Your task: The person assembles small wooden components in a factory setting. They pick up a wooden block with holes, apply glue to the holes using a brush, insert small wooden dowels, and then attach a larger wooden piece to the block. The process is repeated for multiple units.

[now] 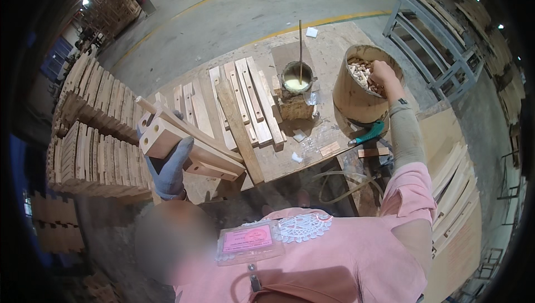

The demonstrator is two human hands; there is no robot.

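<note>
My left hand (171, 172), in a grey-blue glove, is closed around a bundle of light wooden bars (161, 138). Their near ends are blocky with round drilled holes, and their far ends rest near the table's front edge. A wooden rod (146, 104) juts out at the bundle's upper left. On the right, my bare right hand (383, 74) reaches inside a round tub (359, 101) over a heap of small wooden dowels (359, 71). Its fingers are curled, their tips hidden, so what they hold cannot be made out.
A glue pot (289, 86) with an upright stick (301, 46) stands mid-table. Drilled wooden strips (242, 94) lie left of it. A green air gun (370, 133) with a hose lies before the tub. Wooden parts are stacked left (92, 147) and laid out right (454, 197).
</note>
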